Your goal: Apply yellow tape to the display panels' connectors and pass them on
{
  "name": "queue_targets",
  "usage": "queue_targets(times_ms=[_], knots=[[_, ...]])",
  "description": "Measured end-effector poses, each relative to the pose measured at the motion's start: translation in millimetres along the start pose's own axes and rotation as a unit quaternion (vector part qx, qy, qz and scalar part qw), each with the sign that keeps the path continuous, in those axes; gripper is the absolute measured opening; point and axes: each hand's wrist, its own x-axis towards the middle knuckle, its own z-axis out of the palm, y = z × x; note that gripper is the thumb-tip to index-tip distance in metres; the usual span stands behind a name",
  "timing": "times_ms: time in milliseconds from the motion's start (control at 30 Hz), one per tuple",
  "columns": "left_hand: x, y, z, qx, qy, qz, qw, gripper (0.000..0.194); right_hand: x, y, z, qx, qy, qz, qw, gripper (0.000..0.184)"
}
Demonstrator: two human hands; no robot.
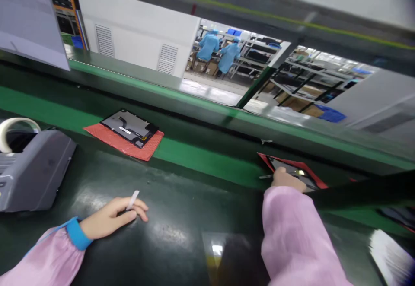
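My left hand rests low on the dark green mat, fingers curled round a small white strip that sticks up between them. My right hand reaches forward in a pink sleeve and lies on a dark flat panel that sits on a red bubble sheet at the belt's near edge. Its fingers are mostly hidden behind the hand and sleeve. A thin grey stick pokes out to the left of that hand.
A second dark panel lies on a red bubble sheet on the green conveyor. A grey tape dispenser with a tape roll stands at left. A shiny sheet lies near me. Two people in blue coats work far behind.
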Motion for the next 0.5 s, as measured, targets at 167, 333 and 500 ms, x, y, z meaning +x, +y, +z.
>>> queue_targets(times_ms=[167, 333, 500], knots=[[22, -9, 6.5, 0.022, 0.010, 0.056, 0.998, 0.027, -5, -57, -20, -0.105, -0.020, -0.007, 0.994, 0.052], [22, -16, 11.7, 0.057, 0.068, 0.120, 0.989, 0.051, -43, -124, -46, -0.132, 0.005, -0.078, 0.988, 0.038], [16, -17, 24.0, 0.059, 0.137, 0.191, 0.970, 0.066, -128, -190, -53, -0.054, 0.050, -0.276, 0.958, 0.029]])
